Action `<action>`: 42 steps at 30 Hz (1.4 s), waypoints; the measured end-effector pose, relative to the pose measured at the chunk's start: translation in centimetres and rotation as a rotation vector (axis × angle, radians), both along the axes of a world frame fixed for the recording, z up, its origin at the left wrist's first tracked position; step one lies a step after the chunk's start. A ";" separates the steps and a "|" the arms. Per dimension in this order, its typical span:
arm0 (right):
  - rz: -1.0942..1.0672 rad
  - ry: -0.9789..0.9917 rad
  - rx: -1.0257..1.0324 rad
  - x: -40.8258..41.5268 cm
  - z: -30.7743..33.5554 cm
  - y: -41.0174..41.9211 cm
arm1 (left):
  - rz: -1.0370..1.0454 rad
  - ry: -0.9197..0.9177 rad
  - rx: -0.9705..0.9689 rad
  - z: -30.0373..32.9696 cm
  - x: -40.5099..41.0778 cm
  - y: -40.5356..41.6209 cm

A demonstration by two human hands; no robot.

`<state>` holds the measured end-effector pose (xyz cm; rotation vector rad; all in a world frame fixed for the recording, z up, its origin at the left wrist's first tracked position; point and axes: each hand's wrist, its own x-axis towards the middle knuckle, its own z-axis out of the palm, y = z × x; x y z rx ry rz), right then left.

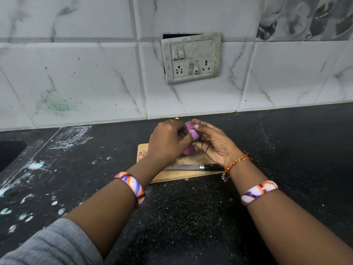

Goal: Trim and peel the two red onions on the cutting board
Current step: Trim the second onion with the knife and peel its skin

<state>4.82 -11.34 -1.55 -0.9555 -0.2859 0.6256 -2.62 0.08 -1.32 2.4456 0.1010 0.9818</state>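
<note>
I hold one red onion (193, 131) up above the wooden cutting board (172, 176), between both hands. My right hand (214, 144) cups it from the right with fingers curled round it. My left hand (168, 142) pinches at its left side with curled fingers. A second red onion (188, 150) lies on the board under my hands, partly hidden. A knife (193, 167) with a black handle lies flat on the board near its front, blade pointing left. Scraps of onion skin (142, 153) sit at the board's left end.
The board sits on a black speckled counter (191, 217) against a white tiled wall. A switch and socket panel (191, 58) hangs on the wall behind. A sink edge (9, 152) shows at the far left. White smears mark the counter's left side.
</note>
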 end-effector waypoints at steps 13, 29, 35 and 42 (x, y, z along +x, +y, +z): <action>0.016 -0.015 -0.027 -0.1 -0.2 0.1 | 0.090 0.161 -0.010 0.3 0.5 -0.2; 0.041 -0.022 0.014 -0.4 0.3 -0.7 | 0.143 0.185 -0.127 0.7 0.5 -0.3; 0.152 0.091 0.175 -0.2 -0.4 -1.6 | 0.151 0.116 -0.428 1.7 0.5 2.4; 0.143 0.135 0.145 -0.4 -0.5 -0.7 | -0.176 0.143 -0.644 1.5 -0.1 1.4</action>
